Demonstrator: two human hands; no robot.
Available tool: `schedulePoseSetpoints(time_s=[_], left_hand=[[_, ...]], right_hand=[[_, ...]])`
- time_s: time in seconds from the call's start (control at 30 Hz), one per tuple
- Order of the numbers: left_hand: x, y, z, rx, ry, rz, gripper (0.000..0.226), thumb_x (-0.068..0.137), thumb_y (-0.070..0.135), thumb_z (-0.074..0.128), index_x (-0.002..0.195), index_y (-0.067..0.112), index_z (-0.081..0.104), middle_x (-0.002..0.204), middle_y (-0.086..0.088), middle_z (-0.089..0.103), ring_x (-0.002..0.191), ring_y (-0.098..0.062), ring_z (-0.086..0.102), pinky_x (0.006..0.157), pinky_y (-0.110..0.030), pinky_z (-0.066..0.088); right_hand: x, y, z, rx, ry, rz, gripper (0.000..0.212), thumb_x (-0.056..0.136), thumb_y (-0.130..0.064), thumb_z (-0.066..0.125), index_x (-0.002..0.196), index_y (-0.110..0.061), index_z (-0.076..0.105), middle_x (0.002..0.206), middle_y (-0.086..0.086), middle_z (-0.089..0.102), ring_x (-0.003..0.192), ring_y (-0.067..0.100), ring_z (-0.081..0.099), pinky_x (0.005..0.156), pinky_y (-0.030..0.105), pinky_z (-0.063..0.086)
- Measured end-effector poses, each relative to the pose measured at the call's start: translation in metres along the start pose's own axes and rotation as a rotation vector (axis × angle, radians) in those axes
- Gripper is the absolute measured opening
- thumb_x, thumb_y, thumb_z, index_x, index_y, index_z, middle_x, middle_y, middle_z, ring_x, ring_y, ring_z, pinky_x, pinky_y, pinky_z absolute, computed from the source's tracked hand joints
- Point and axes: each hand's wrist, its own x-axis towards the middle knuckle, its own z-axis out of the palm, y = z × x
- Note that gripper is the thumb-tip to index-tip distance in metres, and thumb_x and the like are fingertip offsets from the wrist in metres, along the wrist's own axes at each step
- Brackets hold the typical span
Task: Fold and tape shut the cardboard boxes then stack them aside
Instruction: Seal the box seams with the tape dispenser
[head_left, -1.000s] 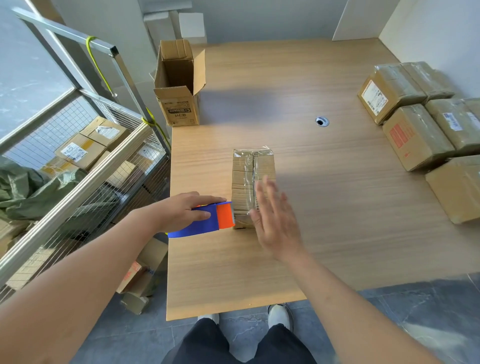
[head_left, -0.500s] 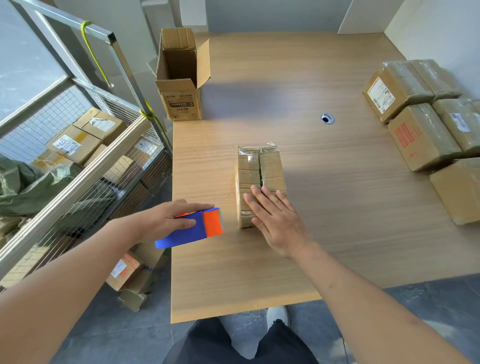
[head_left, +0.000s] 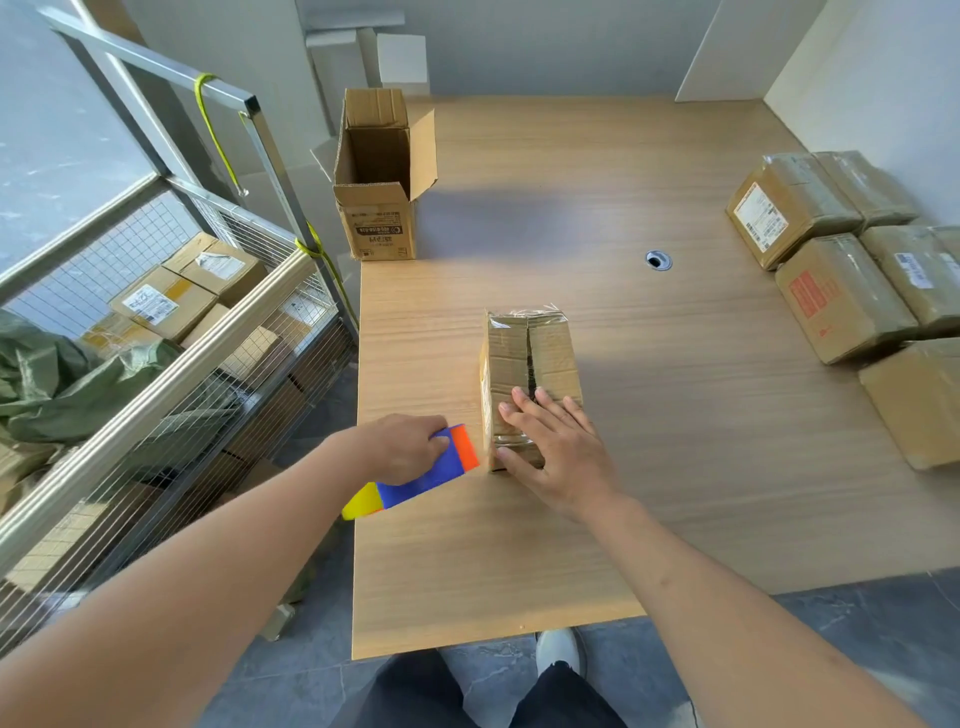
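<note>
Gripping the tape dispenser, the left hand sat at the box's nine o'clock; the right hand pressed flat, fingers straight, on its near end.

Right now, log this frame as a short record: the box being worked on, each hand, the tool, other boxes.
box in work: small cardboard box on the wooden table, flaps folded down, a gap showing along the centre seam
right hand: fingers flat on the box's near end
left hand: grips the blue and orange tape dispenser just left of the box
open box: upright at the table's far left, flaps up
taped boxes: grouped at the table's right edge
wire cart: left of table, holds more boxes
</note>
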Motion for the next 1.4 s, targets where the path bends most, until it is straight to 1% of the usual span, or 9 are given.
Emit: schedulePoseSetpoints(time_s=[0.2,0.33,0.4,0.6,0.73,0.93,1.17,1.27,1.4], left_hand=[[-0.007,-0.014,0.018,-0.070,0.069,-0.086,0.040,0.108,0.047,0.033,0.146,0.038,0.041,0.130,-0.004,0.061,0.109,-0.028,0.057,0.091,-0.040,0.046],[0.000,0.001,0.034,-0.037,0.246,-0.099,0.053,0.104,0.055,0.041,0.154,0.051,0.025,0.105,-0.004,0.060,0.092,-0.025,0.060,0.083,-0.041,0.053],[0.004,0.005,0.043,-0.069,0.326,-0.127,0.058,0.101,0.061,0.044,0.154,0.057,0.020,0.103,-0.006,0.055,0.088,-0.024,0.058,0.078,-0.038,0.050],[0.011,0.020,0.068,-0.172,0.464,-0.249,0.066,0.099,0.064,0.048,0.155,0.056,0.016,0.105,-0.010,0.050,0.093,-0.030,0.056,0.073,-0.037,0.044],[0.015,0.024,0.081,-0.129,0.492,-0.255,0.073,0.098,0.059,0.055,0.158,0.050,0.016,0.110,-0.013,0.049,0.104,-0.033,0.056,0.080,-0.036,0.044],[0.014,0.016,0.087,-0.093,0.525,-0.203,0.070,0.100,0.057,0.051,0.159,0.042,0.017,0.114,-0.012,0.052,0.108,-0.029,0.055,0.079,-0.035,0.042],[0.005,0.015,0.066,0.043,0.437,-0.204,0.051,0.105,0.035,0.042,0.155,0.032,0.032,0.116,-0.014,0.056,0.107,-0.036,0.058,0.075,-0.037,0.038],[0.000,0.021,0.055,0.027,0.481,-0.165,0.049,0.105,0.033,0.043,0.153,0.030,0.036,0.115,-0.014,0.054,0.105,-0.036,0.058,0.075,-0.038,0.039],[-0.004,0.032,0.050,-0.038,0.546,0.062,0.049,0.103,0.029,0.050,0.152,0.024,0.043,0.130,-0.012,0.051,0.109,-0.037,0.058,0.087,-0.042,0.049]], right_hand=[[0.000,-0.009,-0.001,0.023,0.023,0.047,0.069,0.088,-0.074,0.037,0.150,-0.043,0.045,0.163,-0.020,0.031,0.155,0.008,0.021,0.128,0.035,0.003],[0.001,-0.023,0.004,-0.011,0.127,0.077,0.069,0.084,-0.074,0.046,0.140,-0.035,0.058,0.156,-0.010,0.048,0.149,0.017,0.036,0.127,0.045,0.013],[0.003,-0.030,0.007,-0.042,0.172,0.098,0.065,0.085,-0.072,0.048,0.134,-0.032,0.062,0.151,-0.006,0.054,0.145,0.020,0.042,0.126,0.051,0.018],[0.013,-0.043,0.018,-0.128,0.325,0.134,0.033,0.082,-0.044,0.067,0.106,-0.022,0.066,0.130,0.003,0.068,0.129,0.032,0.057,0.114,0.066,0.033],[0.020,-0.051,0.030,-0.281,0.348,0.133,0.036,0.078,-0.026,0.072,0.110,-0.018,0.058,0.122,0.007,0.066,0.124,0.037,0.058,0.107,0.071,0.036],[0.020,-0.045,0.040,-0.361,0.402,0.104,0.054,0.075,-0.034,0.085,0.111,-0.020,0.048,0.126,0.008,0.068,0.123,0.038,0.061,0.107,0.072,0.037],[0.009,-0.036,0.027,-0.282,0.206,0.081,0.110,0.031,-0.059,0.097,0.122,-0.021,0.051,0.142,0.003,0.060,0.135,0.032,0.054,0.117,0.062,0.031],[0.002,-0.028,0.010,-0.216,0.089,0.070,0.118,0.034,-0.066,0.094,0.137,-0.025,0.053,0.153,-0.003,0.051,0.144,0.027,0.044,0.122,0.055,0.027],[-0.016,-0.023,-0.006,-0.140,-0.012,0.036,0.122,0.043,-0.076,0.085,0.148,-0.029,0.046,0.162,-0.008,0.039,0.152,0.021,0.032,0.124,0.048,0.019]])
